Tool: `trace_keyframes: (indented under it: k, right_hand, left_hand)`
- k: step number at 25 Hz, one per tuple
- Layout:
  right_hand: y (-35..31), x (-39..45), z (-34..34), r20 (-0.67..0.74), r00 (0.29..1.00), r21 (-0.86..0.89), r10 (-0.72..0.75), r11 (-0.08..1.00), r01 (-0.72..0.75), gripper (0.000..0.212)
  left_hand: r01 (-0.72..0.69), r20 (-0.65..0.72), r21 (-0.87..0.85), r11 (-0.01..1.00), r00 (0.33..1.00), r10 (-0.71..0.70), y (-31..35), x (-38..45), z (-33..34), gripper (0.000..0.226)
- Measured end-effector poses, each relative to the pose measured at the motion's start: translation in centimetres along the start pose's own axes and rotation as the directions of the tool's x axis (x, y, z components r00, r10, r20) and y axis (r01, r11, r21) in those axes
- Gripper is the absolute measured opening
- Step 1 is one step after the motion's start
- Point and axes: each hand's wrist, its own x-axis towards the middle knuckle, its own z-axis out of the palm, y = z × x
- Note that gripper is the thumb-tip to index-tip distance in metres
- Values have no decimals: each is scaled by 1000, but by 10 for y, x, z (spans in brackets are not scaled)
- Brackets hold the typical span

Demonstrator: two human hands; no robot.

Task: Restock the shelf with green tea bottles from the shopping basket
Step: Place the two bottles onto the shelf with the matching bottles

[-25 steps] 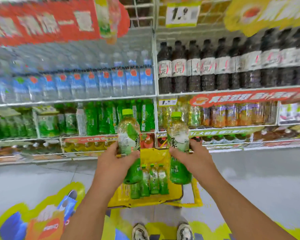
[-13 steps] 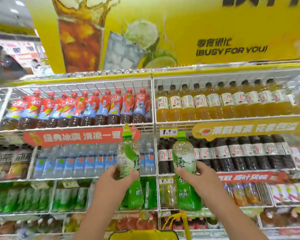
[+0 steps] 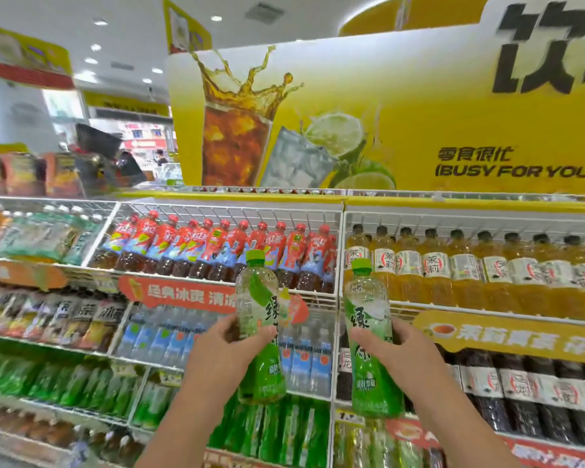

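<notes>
Both hands loaded. Your left hand [image 3: 228, 349] is wrapped round the middle of one green tea bottle [image 3: 259, 327], thumb across the label; your right hand [image 3: 399, 346] grips a second bottle [image 3: 368, 336] the same way, fingers curled behind it. Both bottles stand upright, caps up, long axes near vertical — the right one leans a touch, base outward to the right. They are held in the air in front of the shelf [image 3: 341, 298], side by side and apart, touching nothing on it.

The relation that matters: the green bottles [image 3: 284, 430] already stocked sit on a low tier, below your hands, not level with them. At hand height you face red-capped bottles [image 3: 237, 251] and the water row [image 3: 304, 359] on the left bay, amber bottles [image 3: 433, 268] and dark ones [image 3: 520, 390] on the right. So, by my reading, the coming move goes down and forward, not straight in.

The green tier lies mostly in the left bay, under your left hand, which makes that hand the nearer one; the right would have to cross the upright between bays. I cannot tell from here where the gap in that row is — the arms cover part of it. Keep the bottles upright on the way down so the bases land flat. The basket is out of view.
</notes>
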Motion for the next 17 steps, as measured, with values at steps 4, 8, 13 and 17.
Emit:
trace_keyframes:
  k: [4,8,13,17]
  right_hand:
    - [-7,13,22,95,995,17,-20,1000,18,29]
    - [-9,10,69,138,990,29,-10,1000,7,32]
    - [-23,-7,143,174,984,17,-44,999,41,28]
    - [-47,-23,237,183,981,14,-72,997,70,28]
  left_hand:
    - [6,-83,-36,999,996,-9,4,-5,-29,30]
    - [10,-156,-30,999,988,-15,-3,-10,-72,44]
    - [23,-195,-7,1000,980,-24,-28,-8,-147,50]
    - [19,-210,29,999,978,-13,-45,1,-247,76]
